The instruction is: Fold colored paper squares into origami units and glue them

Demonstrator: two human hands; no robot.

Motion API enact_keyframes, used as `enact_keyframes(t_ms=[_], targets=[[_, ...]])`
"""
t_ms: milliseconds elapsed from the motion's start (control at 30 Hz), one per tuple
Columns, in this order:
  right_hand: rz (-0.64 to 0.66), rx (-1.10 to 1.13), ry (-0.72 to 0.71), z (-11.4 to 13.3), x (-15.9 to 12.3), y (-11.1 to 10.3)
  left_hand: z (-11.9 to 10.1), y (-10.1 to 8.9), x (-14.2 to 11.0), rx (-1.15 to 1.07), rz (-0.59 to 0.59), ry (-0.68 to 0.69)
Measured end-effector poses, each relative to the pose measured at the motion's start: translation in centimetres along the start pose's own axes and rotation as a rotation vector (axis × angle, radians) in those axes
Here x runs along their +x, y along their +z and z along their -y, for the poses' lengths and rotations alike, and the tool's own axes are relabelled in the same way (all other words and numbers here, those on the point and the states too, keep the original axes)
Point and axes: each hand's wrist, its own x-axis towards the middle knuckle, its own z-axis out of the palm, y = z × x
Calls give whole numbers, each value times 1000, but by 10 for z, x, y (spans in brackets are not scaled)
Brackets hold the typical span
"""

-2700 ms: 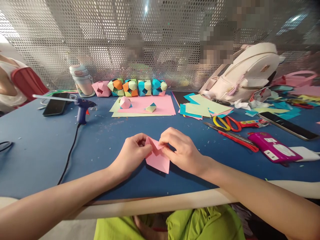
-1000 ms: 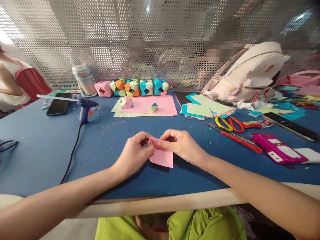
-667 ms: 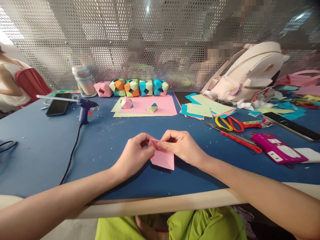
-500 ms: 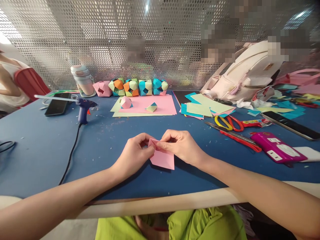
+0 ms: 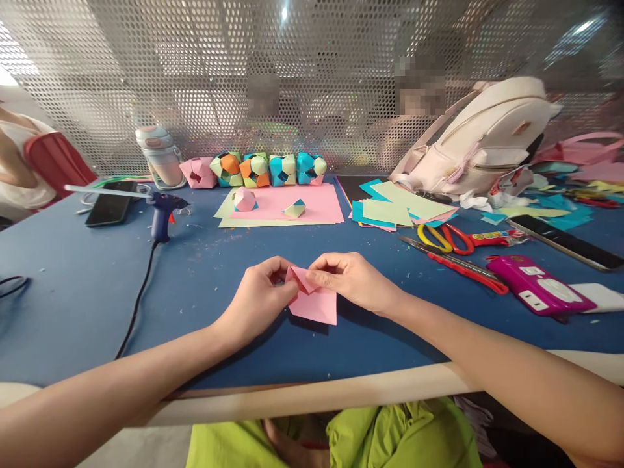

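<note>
Pinching folded pink paper sheet (image 5: 314, 308) over blue flat surface (image 5: 209, 266); bare left hand (image 5: 266, 287) gripped left edge, bare right hand (image 5: 344, 279) upper flap; sheet seemed light, crisp, easily creased, best taken by edges.

head view looks forward — down at the hands (image 5: 259, 289).

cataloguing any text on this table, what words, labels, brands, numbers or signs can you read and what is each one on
None can be read as words or numbers.
Red-and-yellow strip: printed, but too small and blurred to read.
Purple device: pale markings, no legible lettering.
Backpack patch: too small to tell whether it bears a name.
Pink paper: no writing visible on the side facing the camera.
</note>
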Motion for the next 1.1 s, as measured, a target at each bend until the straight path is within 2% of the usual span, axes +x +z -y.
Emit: enact_keyframes(t_ms=[200, 333, 467, 667, 900, 1100], targets=[[19, -19, -29, 2, -2, -1, 0, 0, 1, 5, -4, 14], [28, 25, 17, 2, 0, -1, -1, 0, 1, 7, -5, 6], [-27, 64, 36, -2, 3, 1, 0, 1, 1, 9, 3, -11], [-102, 7, 16, -5, 3, 3, 1, 0, 1, 11, 11, -15], [10, 118, 14, -5, 2, 2, -2, 0, 1, -17, -6, -12], [-49, 21, 12, -5, 3, 3, -1, 1, 1, -26, 3, -30]])
